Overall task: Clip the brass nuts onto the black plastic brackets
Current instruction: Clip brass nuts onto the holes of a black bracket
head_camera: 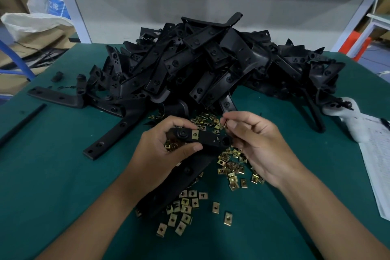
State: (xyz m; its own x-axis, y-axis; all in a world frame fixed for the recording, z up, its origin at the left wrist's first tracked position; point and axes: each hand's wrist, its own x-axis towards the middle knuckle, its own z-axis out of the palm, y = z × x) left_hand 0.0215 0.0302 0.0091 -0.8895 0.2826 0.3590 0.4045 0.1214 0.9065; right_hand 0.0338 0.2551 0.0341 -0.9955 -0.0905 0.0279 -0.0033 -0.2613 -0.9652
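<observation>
- Forearms enter from the bottom edge, both bare, meeting over the middle of the green worktop (63,186).
- Loose brass nuts (183,207) lie scattered on the worktop between the forearms, flat and in no order; more of them spread just beside the right wrist and under both hands.
- Left hand (164,150) grips a black bracket (209,140), fingers curled over its upper edge and thumb pressed along its lower edge. The bracket lies roughly level, its long leg running down and under the left wrist.
- Clipped nut (195,134) sits on the bracket's upper edge, just right of a round boss, touching the left fingertips.
- Right hand (255,143) is closed in a pinch; thumb and forefinger hold one brass nut (225,124) edge-on, just above the right end of the bracket and apart from it. The remaining fingers are curled towards the palm.
- Single brackets lie flat to the left: one long strip (109,139) angled towards the hands, an L-shaped one (57,96) further off, and a thin black rod (21,124) near the left edge.
- White papers (377,162) with print rest at the right edge of the worktop.
- Heap of black brackets (211,59) fills the far half of the worktop, piled high and tangled, its near foot touching the brass nuts.
- Behind the worktop: a white frame (71,10) with a pale panel, a white sack (31,25) and cardboard boxes at left, an orange object at right.
</observation>
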